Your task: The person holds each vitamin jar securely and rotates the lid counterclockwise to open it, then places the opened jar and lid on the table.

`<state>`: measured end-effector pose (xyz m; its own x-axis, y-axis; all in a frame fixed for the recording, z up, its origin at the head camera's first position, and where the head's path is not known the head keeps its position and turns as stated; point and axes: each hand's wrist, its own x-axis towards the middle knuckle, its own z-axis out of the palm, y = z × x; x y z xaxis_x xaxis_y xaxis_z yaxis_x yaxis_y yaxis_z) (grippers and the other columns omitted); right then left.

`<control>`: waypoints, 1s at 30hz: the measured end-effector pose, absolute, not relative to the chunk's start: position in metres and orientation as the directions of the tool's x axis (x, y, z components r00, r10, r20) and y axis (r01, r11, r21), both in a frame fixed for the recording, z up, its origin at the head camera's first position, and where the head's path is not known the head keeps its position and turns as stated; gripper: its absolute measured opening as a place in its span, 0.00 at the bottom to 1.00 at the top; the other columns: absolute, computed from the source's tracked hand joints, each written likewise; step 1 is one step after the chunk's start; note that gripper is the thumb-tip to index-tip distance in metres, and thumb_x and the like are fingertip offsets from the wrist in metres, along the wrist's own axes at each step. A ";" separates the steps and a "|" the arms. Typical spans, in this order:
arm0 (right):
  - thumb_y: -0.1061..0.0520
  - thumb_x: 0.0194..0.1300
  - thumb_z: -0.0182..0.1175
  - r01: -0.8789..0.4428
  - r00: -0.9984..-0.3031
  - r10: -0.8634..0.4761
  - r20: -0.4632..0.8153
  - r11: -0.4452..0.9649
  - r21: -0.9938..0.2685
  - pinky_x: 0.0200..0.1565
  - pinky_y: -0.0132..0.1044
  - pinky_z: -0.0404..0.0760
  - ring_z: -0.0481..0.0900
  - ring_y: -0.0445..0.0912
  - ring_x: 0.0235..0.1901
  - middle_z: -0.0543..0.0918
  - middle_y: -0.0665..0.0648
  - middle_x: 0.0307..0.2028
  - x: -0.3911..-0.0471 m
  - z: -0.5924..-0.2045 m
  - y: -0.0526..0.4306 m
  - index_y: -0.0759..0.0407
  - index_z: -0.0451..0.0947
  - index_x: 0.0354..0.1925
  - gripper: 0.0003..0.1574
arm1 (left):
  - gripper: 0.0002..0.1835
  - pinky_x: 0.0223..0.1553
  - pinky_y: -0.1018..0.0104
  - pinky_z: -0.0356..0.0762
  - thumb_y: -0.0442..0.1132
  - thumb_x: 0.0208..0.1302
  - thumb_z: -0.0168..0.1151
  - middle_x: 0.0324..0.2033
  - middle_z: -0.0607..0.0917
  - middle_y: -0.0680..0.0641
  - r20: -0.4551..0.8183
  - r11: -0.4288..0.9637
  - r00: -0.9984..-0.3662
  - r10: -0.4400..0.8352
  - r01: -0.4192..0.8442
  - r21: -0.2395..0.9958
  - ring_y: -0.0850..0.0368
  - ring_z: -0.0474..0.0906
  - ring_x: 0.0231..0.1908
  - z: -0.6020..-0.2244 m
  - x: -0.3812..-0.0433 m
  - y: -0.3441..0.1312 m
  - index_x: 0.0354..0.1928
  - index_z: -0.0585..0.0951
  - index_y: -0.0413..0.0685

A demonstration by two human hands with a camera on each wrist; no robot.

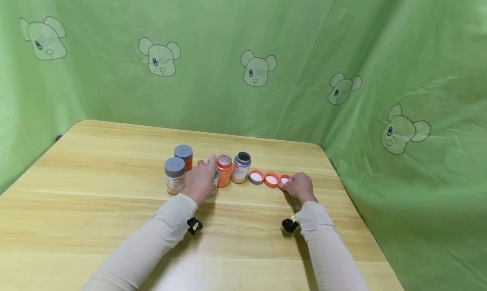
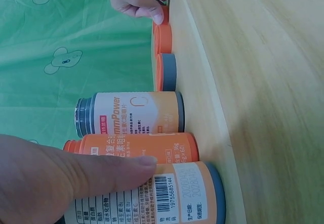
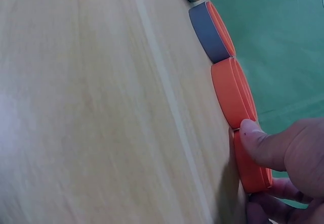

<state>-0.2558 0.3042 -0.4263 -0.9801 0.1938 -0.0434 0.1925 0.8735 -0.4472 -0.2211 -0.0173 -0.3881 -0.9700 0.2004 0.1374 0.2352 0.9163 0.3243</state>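
My left hand point(image 1: 200, 181) grips a jar point(image 2: 195, 193) with a barcode label and a grey-blue base, its thumb lying along the label. The hand hides most of that jar in the head view. Right beside it stands an orange jar point(image 1: 224, 175) with a silvery top, then an uncapped white-and-orange jar point(image 1: 240, 172) with a dark mouth. My right hand point(image 1: 300, 186) pinches an orange lid point(image 3: 249, 166) at the right end of a row of lids. Another orange lid point(image 3: 230, 92) touches it, followed by a grey lid point(image 3: 208, 34) with an orange inside.
Left of my left hand stand two grey-capped jars, one white and orange point(image 1: 175, 182), the other orange point(image 1: 188, 162) behind it. Everything rests on a wooden table point(image 1: 243, 244). A green curtain point(image 1: 213, 101) with bear-like drawings hangs behind and to the right.
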 end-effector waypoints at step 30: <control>0.50 0.55 0.72 0.181 -0.983 0.175 -0.058 0.857 -0.483 0.32 0.40 0.68 0.71 0.51 0.30 0.77 0.56 0.24 -0.261 -0.428 0.307 0.61 0.77 0.22 0.19 | 0.25 0.19 0.57 0.75 0.32 0.50 0.70 0.32 0.76 0.38 0.175 0.909 -0.966 0.191 0.241 0.341 0.46 0.76 0.23 -0.394 -0.235 -0.015 0.45 0.65 0.43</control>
<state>-0.2606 0.3068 -0.4284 -0.9829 0.1749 -0.0582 0.1811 0.8569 -0.4827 -0.2350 -0.0151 -0.3940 -0.9659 0.1909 0.1747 0.2413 0.9086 0.3410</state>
